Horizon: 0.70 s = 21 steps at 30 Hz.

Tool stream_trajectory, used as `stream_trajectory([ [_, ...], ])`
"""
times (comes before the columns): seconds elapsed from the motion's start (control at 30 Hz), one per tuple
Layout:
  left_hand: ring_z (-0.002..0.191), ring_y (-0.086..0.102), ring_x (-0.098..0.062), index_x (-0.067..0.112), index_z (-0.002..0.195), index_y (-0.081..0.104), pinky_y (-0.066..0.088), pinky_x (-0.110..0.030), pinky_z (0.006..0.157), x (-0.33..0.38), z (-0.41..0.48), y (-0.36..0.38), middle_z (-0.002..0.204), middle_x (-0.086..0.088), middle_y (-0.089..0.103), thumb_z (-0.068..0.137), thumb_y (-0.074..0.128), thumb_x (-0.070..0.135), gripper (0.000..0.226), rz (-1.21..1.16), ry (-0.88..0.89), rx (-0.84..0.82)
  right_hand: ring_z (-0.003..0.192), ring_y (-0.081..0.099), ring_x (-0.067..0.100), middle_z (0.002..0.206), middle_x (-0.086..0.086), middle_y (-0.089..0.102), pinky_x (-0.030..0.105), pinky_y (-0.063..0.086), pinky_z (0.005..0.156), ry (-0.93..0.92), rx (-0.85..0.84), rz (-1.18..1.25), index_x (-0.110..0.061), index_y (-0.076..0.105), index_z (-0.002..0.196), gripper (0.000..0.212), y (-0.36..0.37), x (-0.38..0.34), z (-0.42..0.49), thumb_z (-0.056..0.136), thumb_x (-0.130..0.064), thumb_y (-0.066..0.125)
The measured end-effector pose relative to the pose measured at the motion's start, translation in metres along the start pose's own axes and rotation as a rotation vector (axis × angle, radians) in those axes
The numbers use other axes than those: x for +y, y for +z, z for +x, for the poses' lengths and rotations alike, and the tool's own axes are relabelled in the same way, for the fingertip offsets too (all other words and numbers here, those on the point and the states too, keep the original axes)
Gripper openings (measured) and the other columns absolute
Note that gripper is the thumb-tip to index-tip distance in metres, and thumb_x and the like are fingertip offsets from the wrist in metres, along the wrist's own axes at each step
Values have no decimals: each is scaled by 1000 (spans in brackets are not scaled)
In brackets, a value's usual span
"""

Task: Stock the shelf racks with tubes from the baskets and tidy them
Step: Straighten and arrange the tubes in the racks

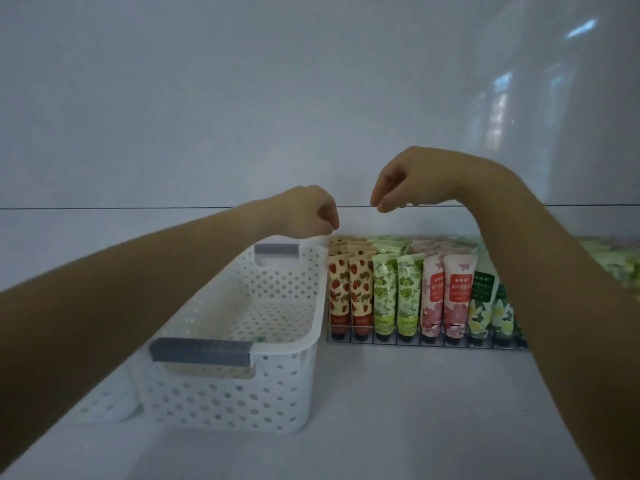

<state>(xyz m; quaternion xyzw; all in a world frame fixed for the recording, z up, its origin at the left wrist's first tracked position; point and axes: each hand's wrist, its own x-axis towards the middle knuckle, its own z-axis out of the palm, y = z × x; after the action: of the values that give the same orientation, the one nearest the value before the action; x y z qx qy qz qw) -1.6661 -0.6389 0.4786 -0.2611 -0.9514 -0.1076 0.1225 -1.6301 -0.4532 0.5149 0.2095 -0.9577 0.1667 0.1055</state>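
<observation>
While your left hand curls empty and right hand hangs loose, pinch those probably light, soft tubes by their crimped tops.

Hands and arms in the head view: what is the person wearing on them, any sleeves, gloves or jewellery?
Nothing worn shows. The left hand and right hand are ungloved, with no rings visible. The left forearm and right forearm are bare as far as the frame edges: no sleeves, watch, bracelets or markings in sight.
</observation>
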Motion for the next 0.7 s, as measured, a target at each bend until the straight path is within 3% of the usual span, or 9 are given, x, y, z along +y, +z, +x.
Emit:
stream_trajectory([
  [0.1,77,53,-7,22,88,58,40,-22,72,-2,4,9,91,4,58,88,56,21,3,0,5,-44,74,54,2,80,-12,62,20,41,62,-17,-6,54,-30,66,75,13,13,0,8,81,-18,68],
  [0.33,62,54,7,15,96,68,41,-6,57,-13,-2,25,81,10,62,91,55,29,20,-190,29,-44,79,56,2,81,-15,62,21,42,68,41,-135,13,-30,67,76,16,43,19,16,81,-14,65],
  [0.57,56,55,9,24,91,66,40,-2,54,-15,-5,30,77,15,62,89,59,23,7,-313,27,-41,67,51,1,73,-14,57,19,35,56,15,-158,-42,-33,61,73,22,48,20,20,84,-13,60],
  [0.7,62,56,2,19,94,67,42,-3,55,-14,-5,32,80,9,64,90,57,18,11,-310,33,-28,63,50,-1,74,-16,57,12,35,48,14,-188,-55,-33,59,74,20,46,21,18,86,-18,61],
])
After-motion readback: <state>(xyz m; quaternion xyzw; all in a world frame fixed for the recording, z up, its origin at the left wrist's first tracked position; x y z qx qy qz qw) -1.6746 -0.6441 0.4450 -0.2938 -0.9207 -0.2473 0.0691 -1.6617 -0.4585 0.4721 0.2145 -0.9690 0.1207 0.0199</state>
